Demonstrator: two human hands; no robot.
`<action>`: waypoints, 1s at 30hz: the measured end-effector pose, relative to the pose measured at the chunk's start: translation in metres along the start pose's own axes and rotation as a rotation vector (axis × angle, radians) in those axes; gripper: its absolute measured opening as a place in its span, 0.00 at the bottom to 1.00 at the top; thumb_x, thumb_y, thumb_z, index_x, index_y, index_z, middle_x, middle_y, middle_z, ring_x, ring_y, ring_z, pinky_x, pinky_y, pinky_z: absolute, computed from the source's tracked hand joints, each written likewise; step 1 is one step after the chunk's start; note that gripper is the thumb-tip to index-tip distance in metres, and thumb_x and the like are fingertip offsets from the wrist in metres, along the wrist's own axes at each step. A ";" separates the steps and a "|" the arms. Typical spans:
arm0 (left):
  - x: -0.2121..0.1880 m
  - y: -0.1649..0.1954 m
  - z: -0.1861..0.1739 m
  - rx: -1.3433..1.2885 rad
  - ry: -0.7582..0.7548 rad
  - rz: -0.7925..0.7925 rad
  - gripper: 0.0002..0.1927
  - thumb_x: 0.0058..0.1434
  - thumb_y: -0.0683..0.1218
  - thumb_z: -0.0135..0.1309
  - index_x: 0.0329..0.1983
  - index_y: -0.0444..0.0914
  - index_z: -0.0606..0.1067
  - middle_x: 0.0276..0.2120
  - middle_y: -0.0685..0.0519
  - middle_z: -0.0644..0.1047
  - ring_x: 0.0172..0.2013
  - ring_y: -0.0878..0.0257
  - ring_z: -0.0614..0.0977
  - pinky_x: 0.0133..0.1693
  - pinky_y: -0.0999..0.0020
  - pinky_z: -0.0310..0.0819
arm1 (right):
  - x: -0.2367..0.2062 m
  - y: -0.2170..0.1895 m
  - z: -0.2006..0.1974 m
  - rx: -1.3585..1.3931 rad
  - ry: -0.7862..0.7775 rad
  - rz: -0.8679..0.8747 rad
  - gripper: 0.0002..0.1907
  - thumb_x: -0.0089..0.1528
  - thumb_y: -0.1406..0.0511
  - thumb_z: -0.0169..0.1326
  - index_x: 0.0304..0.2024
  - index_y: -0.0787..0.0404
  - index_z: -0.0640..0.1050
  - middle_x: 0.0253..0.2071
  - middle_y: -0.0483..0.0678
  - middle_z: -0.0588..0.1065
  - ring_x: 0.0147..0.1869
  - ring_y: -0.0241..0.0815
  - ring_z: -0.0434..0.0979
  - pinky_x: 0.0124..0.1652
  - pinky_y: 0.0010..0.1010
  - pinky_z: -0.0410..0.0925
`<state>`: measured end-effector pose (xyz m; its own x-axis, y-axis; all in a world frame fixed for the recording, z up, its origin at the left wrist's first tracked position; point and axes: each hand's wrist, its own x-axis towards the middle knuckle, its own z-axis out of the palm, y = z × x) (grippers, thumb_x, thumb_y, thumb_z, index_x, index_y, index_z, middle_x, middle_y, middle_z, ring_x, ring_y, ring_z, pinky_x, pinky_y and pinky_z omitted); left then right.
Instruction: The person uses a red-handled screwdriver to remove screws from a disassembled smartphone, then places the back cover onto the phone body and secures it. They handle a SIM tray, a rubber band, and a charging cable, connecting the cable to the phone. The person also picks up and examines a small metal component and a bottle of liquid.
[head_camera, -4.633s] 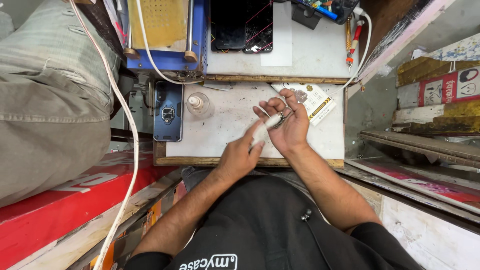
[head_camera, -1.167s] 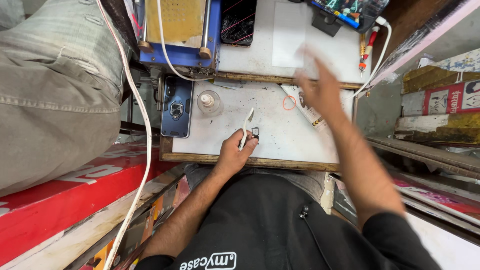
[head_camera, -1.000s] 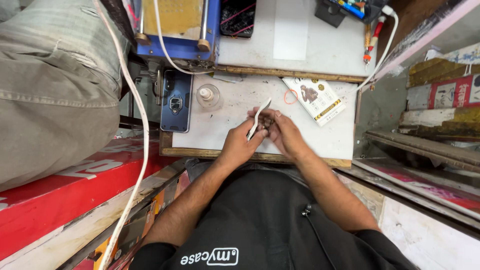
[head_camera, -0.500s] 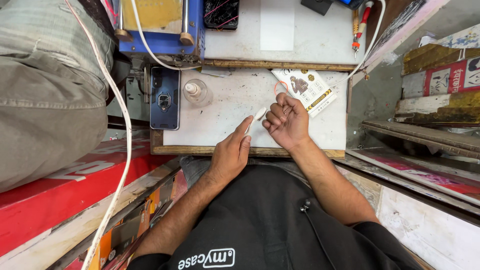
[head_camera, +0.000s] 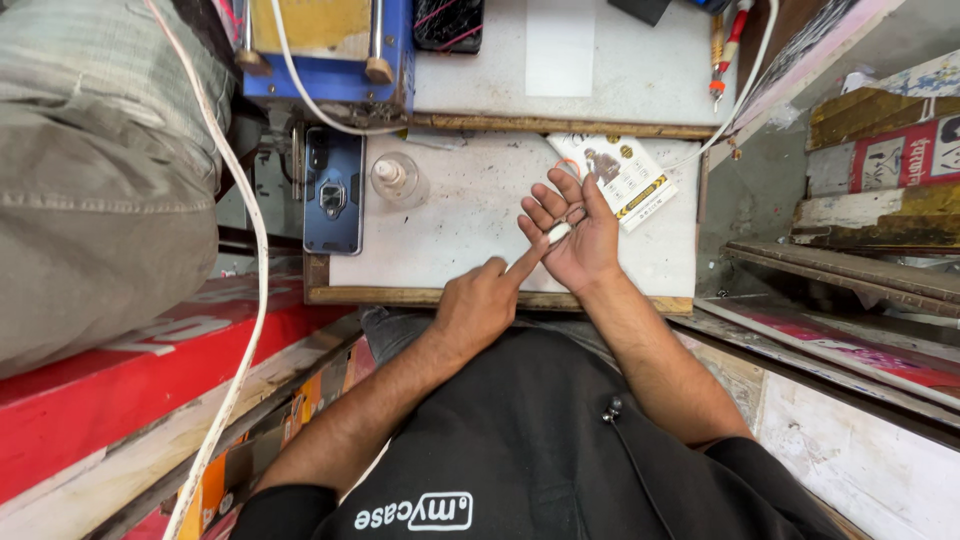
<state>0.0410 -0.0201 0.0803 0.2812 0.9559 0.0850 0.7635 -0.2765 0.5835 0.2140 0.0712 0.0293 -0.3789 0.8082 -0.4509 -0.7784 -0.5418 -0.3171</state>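
Small white piece (head_camera: 559, 232) — lying in the right hand's (head_camera: 575, 235) open palm.
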 end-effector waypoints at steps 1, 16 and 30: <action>-0.001 0.000 0.001 0.009 -0.010 0.009 0.35 0.61 0.38 0.54 0.72 0.53 0.67 0.27 0.49 0.73 0.23 0.53 0.79 0.26 0.57 0.78 | 0.000 0.002 -0.003 -0.011 0.007 0.009 0.26 0.75 0.46 0.39 0.57 0.57 0.76 0.48 0.54 0.80 0.55 0.53 0.79 0.58 0.50 0.71; 0.002 0.007 0.007 0.028 0.073 0.029 0.39 0.58 0.37 0.55 0.73 0.51 0.66 0.27 0.49 0.71 0.22 0.53 0.78 0.25 0.57 0.76 | -0.002 -0.004 0.013 0.009 0.071 -0.037 0.25 0.74 0.47 0.38 0.57 0.55 0.75 0.48 0.48 0.78 0.57 0.49 0.78 0.62 0.49 0.70; 0.004 0.011 0.004 0.058 0.145 0.021 0.37 0.60 0.36 0.53 0.73 0.49 0.67 0.27 0.50 0.70 0.23 0.55 0.78 0.24 0.60 0.76 | -0.007 -0.009 0.037 -0.039 0.148 -0.031 0.26 0.70 0.47 0.37 0.56 0.57 0.74 0.48 0.50 0.79 0.57 0.50 0.78 0.64 0.49 0.69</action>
<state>0.0530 -0.0192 0.0837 0.2140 0.9528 0.2155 0.7919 -0.2983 0.5328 0.2050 0.0793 0.0659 -0.2752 0.7832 -0.5576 -0.7673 -0.5284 -0.3635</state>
